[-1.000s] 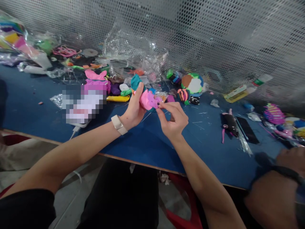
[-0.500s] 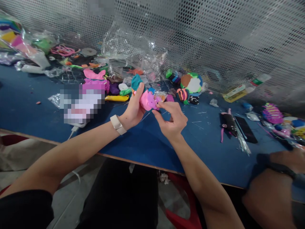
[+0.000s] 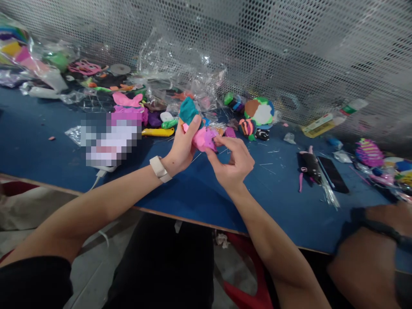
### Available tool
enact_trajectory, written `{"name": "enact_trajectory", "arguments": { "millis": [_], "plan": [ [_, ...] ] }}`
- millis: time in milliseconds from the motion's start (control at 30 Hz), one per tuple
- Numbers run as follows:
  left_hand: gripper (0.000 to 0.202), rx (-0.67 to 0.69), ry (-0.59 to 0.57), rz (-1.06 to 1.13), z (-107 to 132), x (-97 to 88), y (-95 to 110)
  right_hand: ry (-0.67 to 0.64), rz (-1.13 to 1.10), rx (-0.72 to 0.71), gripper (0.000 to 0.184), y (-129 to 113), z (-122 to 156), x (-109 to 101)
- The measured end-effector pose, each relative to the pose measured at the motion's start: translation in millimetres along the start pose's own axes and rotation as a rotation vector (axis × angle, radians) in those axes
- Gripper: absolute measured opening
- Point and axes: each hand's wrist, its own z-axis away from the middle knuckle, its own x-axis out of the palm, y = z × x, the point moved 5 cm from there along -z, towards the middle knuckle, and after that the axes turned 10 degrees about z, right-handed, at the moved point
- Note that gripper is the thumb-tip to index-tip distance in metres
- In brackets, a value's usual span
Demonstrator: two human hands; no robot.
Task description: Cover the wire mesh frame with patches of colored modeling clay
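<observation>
My left hand point(image 3: 182, 148) is closed around a lump of pink clay point(image 3: 202, 138) with a teal piece point(image 3: 188, 110) on its top, held just above the blue table point(image 3: 199, 193). A pale watch point(image 3: 160, 168) sits on that wrist. My right hand point(image 3: 231, 162) pinches the right edge of the pink clay with thumb and forefinger. Both hands are over the middle of the table.
Clay shapes, a yellow tool point(image 3: 159, 132) and crumpled clear plastic point(image 3: 180, 68) litter the back of the table along a perforated metal wall. A multicoloured clay ball point(image 3: 259, 111) and a black clay figure point(image 3: 310, 165) lie to the right. Another person's arm point(image 3: 370, 253) rests at lower right.
My left hand has lifted and tilted the clay slightly, raising the teal piece. My right fingers have moved in closer and pinch the pink edge.
</observation>
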Motion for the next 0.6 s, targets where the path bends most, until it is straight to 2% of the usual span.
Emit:
{"name": "enact_trajectory", "arguments": {
  "millis": [200, 400, 600],
  "plan": [
    [0.052, 0.049, -0.001, 0.023, 1, -0.9, -3, 0.026, 0.009, -0.008, 0.029, -4, 0, -1],
    [0.060, 0.096, -0.039, -0.048, 2, 1.0, 0, 0.037, 0.000, 0.021, 0.039, -1, 3, -1],
    [0.047, 0.092, -0.033, -0.084, 4, 1.8, 1, -0.051, 0.056, 0.135, 0.017, 7, 11, 3]
  ]
}}
